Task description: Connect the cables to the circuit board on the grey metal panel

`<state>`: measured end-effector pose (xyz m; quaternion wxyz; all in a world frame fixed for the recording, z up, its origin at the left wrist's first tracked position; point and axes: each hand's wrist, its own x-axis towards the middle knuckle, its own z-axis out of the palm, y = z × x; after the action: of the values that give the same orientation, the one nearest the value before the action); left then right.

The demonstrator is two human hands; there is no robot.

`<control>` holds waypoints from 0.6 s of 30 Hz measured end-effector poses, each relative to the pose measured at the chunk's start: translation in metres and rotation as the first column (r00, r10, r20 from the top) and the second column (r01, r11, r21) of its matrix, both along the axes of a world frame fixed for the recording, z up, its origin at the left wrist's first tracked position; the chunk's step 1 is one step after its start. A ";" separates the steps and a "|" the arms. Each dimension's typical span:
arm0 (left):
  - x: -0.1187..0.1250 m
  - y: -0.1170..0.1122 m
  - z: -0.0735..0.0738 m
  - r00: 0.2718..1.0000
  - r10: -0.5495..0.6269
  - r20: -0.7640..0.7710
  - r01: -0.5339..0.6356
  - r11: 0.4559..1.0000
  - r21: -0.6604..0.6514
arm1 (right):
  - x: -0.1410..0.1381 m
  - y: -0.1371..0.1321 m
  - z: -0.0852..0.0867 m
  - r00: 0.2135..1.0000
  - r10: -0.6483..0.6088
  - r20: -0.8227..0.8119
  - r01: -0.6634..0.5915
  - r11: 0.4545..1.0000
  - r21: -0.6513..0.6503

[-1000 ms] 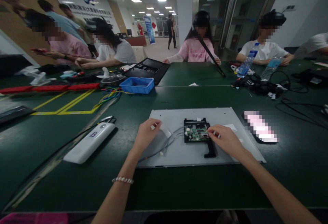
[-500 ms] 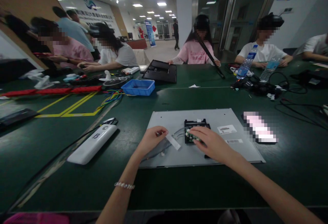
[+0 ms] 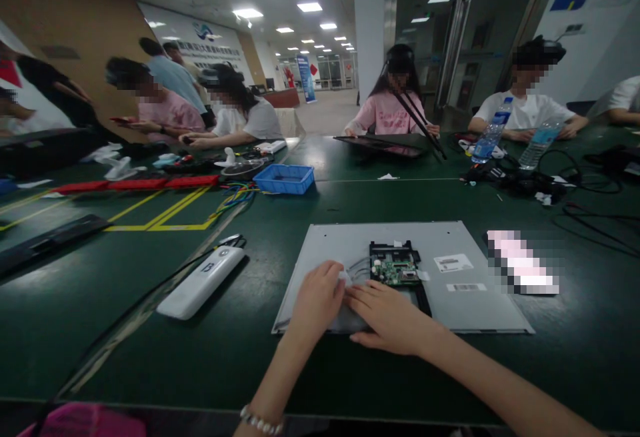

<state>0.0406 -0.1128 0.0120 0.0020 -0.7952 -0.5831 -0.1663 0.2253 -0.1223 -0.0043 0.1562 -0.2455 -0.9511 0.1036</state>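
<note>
A grey metal panel (image 3: 480, 314), like the back of a display, lies flat in front of me. On it is a black frame (image 3: 424, 297) with a green circuit board (image 3: 395, 270) and thin grey cables (image 3: 359, 267) running off to the left. My left hand (image 3: 320, 294) is closed over the left part of the panel, pinching a strip of whitish tape (image 3: 345, 278), mostly hidden by the fingers. Beside it, my right hand (image 3: 387, 310) lies low with its fingers stretched out, fingertips at the tape and close to the left fingers.
A white power bank (image 3: 203, 284) with a cable lies left, and a phone (image 3: 523, 262) right of the panel. Farther off are a blue tray (image 3: 285, 179), red blocks (image 3: 135, 184), water bottles (image 3: 493, 129) and cables. Across the table, a person in pink handles a dark panel (image 3: 383, 146).
My right hand has left the circuit board and come down and left to my left hand. The tape has been brought down toward the cables. My view has shifted slightly left.
</note>
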 end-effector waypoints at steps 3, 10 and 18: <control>0.008 -0.013 -0.014 0.990 0.039 -0.135 -0.050 0.996 -0.076 | 0.001 -0.002 -0.002 1.000 0.002 -0.006 -0.002 1.000 -0.017; 0.015 -0.017 -0.022 0.967 0.133 -0.219 -0.147 0.988 -0.051 | 0.008 -0.012 0.005 1.000 0.002 0.007 -0.002 0.994 -0.106; 0.022 -0.017 -0.018 0.963 0.194 -0.185 -0.205 0.978 -0.039 | 0.012 -0.020 0.013 1.000 0.014 0.012 -0.013 0.994 -0.105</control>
<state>0.0622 -0.1302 -0.0061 0.0486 -0.7440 -0.6621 -0.0758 0.2372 -0.1418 0.0086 0.1361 -0.2476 -0.9470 0.1530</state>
